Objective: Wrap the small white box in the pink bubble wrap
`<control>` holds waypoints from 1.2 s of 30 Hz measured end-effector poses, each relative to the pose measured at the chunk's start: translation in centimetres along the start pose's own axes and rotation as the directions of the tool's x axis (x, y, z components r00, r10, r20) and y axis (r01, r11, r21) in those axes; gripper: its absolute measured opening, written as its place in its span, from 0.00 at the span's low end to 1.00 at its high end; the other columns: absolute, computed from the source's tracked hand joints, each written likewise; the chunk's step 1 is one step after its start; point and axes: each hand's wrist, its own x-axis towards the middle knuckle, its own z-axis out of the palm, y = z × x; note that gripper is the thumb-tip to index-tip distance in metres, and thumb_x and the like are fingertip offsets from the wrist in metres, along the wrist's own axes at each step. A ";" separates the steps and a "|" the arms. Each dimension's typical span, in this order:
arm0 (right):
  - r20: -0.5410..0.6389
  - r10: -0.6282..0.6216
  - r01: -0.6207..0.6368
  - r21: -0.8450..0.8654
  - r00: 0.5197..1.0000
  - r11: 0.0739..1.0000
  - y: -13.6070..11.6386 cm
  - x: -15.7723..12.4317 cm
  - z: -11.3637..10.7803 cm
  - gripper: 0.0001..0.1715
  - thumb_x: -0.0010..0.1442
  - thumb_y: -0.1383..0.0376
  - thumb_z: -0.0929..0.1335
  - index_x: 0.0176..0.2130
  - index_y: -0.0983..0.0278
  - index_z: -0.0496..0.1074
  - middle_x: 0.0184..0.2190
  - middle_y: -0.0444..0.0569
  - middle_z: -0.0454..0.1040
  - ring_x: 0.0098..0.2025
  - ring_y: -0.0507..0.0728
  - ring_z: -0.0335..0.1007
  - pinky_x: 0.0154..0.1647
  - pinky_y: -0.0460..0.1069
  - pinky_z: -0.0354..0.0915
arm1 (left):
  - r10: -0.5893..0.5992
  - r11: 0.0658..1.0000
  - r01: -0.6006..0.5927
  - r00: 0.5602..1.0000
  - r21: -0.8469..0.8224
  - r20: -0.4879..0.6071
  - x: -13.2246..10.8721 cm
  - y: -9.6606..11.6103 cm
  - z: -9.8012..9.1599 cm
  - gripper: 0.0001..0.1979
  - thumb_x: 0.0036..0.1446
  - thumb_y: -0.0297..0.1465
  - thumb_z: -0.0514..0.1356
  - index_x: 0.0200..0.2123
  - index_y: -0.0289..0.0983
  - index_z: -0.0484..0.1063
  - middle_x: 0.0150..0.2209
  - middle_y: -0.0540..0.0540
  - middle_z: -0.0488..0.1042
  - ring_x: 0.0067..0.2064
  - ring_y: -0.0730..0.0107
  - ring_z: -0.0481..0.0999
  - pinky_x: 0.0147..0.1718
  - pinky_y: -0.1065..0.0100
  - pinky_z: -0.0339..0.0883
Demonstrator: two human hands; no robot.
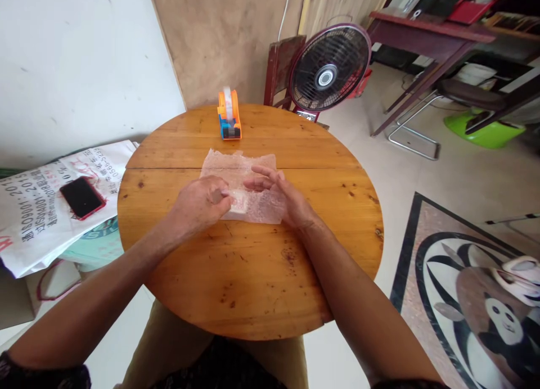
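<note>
A sheet of clear bubble wrap (265,206) lies spread on the round wooden table (253,276). On its near part is a small pale, flat, roughly rectangular thing (239,202), whose kind I cannot make out. My left hand (202,200) is closed at the left side of this pale thing, thumb and fingers pinched together. What sits between those fingertips is hidden. My right hand (282,195) rests at the wrap's right side, open, with fingers stretched toward the left over the sheet. An orange and blue tape dispenser (230,116) with a roll of tape stands beyond the wrap.
Left of the table, a phone (82,198) lies on a printed white sack (37,215). Behind the table's right side stands a fan (327,74) beside a wooden chair (280,68). A dark red desk (430,29) and a green basin (485,127) are farther right.
</note>
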 end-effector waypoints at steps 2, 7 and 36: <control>0.030 0.003 -0.001 -0.051 1.000 0.999 -0.5 -0.4 -0.2 0.41 0.53 0.38 0.70 0.56 0.58 0.69 0.47 0.52 0.78 0.55 0.64 0.70 0.62 0.63 0.59 | -0.075 0.994 0.078 0.996 -0.072 0.046 0.5 -0.1 0.4 0.08 0.51 0.37 0.62 0.31 0.38 0.73 0.45 0.45 0.81 0.32 0.67 0.77 0.30 0.67 0.67; 0.059 0.007 0.002 -0.152 0.998 0.988 -1.1 -0.6 -0.5 0.42 0.49 0.45 0.75 0.57 0.58 0.68 0.47 0.51 0.77 0.53 0.62 0.71 0.56 0.60 0.64 | -0.077 0.967 0.094 0.994 -0.238 0.082 0.9 -0.9 1.0 0.09 0.49 0.38 0.62 0.30 0.38 0.74 0.42 0.47 0.81 0.32 0.69 0.75 0.30 0.69 0.66; -0.193 -0.230 0.099 -0.520 0.954 0.849 1.4 -0.3 1.2 0.13 0.54 0.55 0.73 0.31 0.60 0.69 0.26 0.43 0.69 0.28 0.53 0.63 0.30 0.49 0.63 | -0.106 0.884 0.154 0.986 -0.442 0.131 0.5 -1.4 1.4 0.09 0.46 0.35 0.62 0.29 0.37 0.68 0.25 0.52 0.70 0.24 0.75 0.66 0.23 0.73 0.58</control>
